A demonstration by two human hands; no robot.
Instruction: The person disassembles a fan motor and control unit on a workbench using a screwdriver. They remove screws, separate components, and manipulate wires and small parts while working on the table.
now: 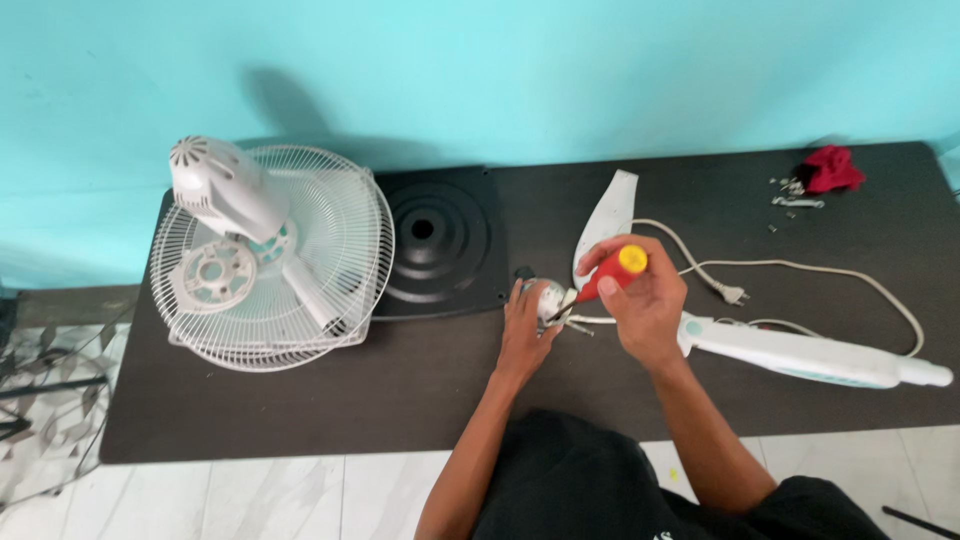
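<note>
My right hand [648, 305] grips a screwdriver [612, 272] with a red handle and yellow cap, its tip pointing left into a small round silvery part [547, 298]. My left hand [527, 325] holds that part down on the dark table [300, 400]. A white cord [800, 268] with a plug [733, 293] runs from behind my right hand. The white fan stand column [810, 355] lies to the right of my right hand, and a white curved cover piece [608, 215] lies just beyond it.
A white fan motor housing [222, 188] rests on wire fan grilles [275, 265] at the table's left. A black square fan base [438, 240] lies in the middle back. A red cloth [832, 168] and several small screws [792, 192] sit at the back right. A turquoise wall stands behind.
</note>
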